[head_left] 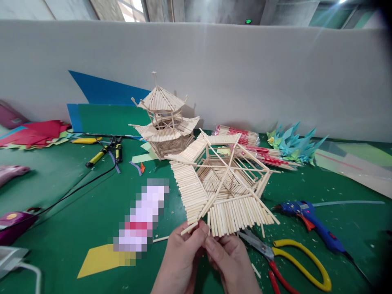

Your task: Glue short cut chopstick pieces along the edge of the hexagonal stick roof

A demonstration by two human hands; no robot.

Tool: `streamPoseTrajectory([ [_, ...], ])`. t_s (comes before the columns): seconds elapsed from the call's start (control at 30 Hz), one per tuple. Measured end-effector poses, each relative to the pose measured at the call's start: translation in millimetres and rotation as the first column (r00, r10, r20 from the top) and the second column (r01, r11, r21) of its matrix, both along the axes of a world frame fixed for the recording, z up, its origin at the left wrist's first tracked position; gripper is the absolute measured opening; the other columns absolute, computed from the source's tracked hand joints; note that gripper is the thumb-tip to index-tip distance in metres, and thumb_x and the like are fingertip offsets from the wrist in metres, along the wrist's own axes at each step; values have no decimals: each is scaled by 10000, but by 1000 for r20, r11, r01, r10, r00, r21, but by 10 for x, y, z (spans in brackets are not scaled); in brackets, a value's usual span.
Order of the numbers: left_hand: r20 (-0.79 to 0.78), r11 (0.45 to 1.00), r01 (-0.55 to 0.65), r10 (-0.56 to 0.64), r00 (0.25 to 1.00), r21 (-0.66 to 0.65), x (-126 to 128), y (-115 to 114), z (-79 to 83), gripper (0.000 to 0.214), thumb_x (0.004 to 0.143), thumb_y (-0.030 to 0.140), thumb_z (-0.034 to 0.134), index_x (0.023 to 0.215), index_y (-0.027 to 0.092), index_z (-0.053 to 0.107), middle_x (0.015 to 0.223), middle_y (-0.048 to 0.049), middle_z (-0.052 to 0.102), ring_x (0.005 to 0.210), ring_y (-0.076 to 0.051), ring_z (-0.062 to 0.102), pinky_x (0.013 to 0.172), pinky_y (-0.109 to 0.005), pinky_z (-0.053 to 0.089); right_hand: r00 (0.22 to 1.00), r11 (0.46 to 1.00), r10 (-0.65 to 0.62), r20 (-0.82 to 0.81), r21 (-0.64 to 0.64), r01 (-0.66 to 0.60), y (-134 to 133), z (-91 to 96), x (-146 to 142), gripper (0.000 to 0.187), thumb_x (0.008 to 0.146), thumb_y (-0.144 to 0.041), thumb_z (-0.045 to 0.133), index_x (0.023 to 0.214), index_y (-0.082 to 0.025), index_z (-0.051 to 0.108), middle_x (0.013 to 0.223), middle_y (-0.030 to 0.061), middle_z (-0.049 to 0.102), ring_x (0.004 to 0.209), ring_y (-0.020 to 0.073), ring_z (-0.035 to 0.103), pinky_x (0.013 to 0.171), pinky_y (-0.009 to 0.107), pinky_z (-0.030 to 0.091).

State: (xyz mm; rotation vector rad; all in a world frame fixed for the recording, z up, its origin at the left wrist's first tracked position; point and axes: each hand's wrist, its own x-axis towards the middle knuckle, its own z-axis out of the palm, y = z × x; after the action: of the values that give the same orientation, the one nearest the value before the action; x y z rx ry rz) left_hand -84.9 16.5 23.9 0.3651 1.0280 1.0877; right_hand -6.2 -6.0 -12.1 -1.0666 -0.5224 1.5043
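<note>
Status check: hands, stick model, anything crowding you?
Left hand and right hand close together at near edge of stick model. Slats on its left and near sides, open framing at right. Scissors close beside right hand.

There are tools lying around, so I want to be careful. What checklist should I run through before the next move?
1. Left hand and right hand at the near edge of the wooden-stick model: ok.
2. Scissors well clear of right hand: not ok, blades close beside it.
3. Glue gun away from hands: ok, lying farther right.
4. Glue gun cool: cannot tell.
5. Roof slats on every side: not ok, right side is open frame.
</note>
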Motion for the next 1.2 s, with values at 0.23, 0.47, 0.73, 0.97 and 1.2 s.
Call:
streamPoseTrajectory([
  [0.23,-7,1000,5,-5,1000,13,16,6,5,142,609,221,709,561,118,623,502,6,564,461,-102,462,401,-192,368,999,999,36,-38,7,-36,-4,-118,21,278,634,-386,697,624,-115,633,487,-46,454,445,46,286,423,177,260],
  [0.47,18,999,6,-5,1000,-32,11,22,29,56,615,159,691,601,125,649,516,-9,614,546,-126,546,550,-210,434,997,999,41,-64,2,-41,-23,-108,40,229,650,-350,701,627,-130,639,479,-47,486,451,56,373,518,203,378],
  [0.73,11,1000,8,-8,1000,6,24,32,64,72,613,193,690,615,124,668,501,-12,608,534,-169,575,561,-267,458,995,999,8,-101,44,-4,-35,-48,-16,235,615,-359,718,673,-141,652,643,45,622,625,143,529,634,278,413],
  [0.97,5,999,34,-34,999,-8,4,41,36,73,614,174,692,583,121,652,507,0,580,521,-115,513,520,-208,424,987,999,14,-159,39,-8,-67,-87,8,230,590,-349,737,678,-153,656,656,14,588,585,93,458,596,231,371],
  [1.2,-2,999,51,-51,999,15,9,31,30,101,623,176,683,564,114,631,494,-10,579,518,-116,505,508,-201,416,965,995,101,-243,38,-95,-75,-49,91,230,612,-341,727,714,-143,674,497,-65,430,417,23,276,403,172,178],
])
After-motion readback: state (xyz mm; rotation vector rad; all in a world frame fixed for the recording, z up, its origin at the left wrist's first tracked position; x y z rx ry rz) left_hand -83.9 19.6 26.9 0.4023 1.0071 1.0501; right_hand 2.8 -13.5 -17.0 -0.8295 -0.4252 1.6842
